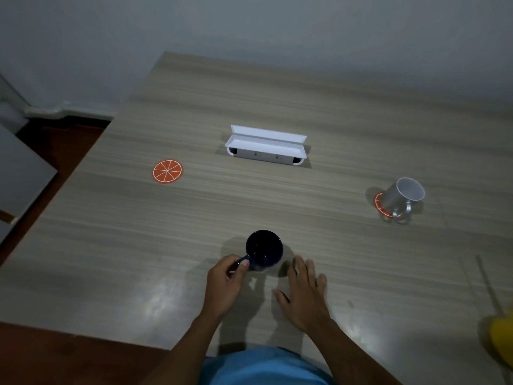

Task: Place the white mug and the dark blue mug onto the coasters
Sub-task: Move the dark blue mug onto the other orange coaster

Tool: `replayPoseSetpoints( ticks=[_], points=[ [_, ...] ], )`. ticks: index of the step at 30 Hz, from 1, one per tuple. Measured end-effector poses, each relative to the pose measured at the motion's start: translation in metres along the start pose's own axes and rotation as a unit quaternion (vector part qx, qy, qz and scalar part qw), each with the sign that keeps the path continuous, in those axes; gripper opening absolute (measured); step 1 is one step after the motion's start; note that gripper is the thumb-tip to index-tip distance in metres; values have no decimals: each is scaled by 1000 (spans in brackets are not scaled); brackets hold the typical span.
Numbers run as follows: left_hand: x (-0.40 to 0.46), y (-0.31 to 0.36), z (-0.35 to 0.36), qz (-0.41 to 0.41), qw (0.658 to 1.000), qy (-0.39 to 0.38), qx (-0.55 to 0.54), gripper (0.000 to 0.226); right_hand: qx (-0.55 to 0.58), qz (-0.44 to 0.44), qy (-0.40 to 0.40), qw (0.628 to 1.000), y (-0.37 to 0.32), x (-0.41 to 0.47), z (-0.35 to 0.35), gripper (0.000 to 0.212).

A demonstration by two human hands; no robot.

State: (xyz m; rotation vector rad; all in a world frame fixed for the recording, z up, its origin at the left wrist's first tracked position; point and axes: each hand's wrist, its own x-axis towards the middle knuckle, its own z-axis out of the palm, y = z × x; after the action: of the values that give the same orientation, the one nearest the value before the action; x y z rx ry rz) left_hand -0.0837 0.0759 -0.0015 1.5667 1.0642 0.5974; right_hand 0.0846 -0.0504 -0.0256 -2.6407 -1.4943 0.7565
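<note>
The dark blue mug (pixel 264 250) stands upright near the table's front middle. My left hand (pixel 225 284) pinches its handle on the mug's left side. My right hand (pixel 302 290) lies flat on the table just right of the mug, fingers spread, holding nothing. The white mug (pixel 402 195) stands on an orange-slice coaster (pixel 378 204) at the right, handle toward me. A second orange-slice coaster (pixel 167 171) lies bare at the left of the table.
A white socket box with its lid flipped open (pixel 266 147) sits in the table's middle, behind the blue mug. The wooden table (pixel 194 218) ends at the left over a dark red floor. A yellow object (pixel 503 340) shows at the right edge.
</note>
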Motion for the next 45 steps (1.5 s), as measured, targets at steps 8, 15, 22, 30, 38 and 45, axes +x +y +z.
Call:
replayPoseSetpoints(
  ticks=[8,15,22,30,38,45],
  points=[
    [21,-15,-64,-60,988,124,-68,13,-36,-39,-32,998,-75,33,-1,81],
    [59,-21,-128,-89,973,187,-103,16,-47,-53,-56,996,-146,73,3,92],
    [111,-23,-172,-107,963,214,-124,17,-17,-2,-95,995,-170,95,12,102],
    [176,-14,-175,-106,954,234,-153,17,-11,0,-100,995,-167,97,13,101],
    [230,-9,-177,-108,933,285,-192,20,-3,-3,-108,994,-165,98,14,101],
    [247,-13,-183,-101,939,288,-157,22,-18,-2,-103,995,-165,100,16,102]
  ],
)
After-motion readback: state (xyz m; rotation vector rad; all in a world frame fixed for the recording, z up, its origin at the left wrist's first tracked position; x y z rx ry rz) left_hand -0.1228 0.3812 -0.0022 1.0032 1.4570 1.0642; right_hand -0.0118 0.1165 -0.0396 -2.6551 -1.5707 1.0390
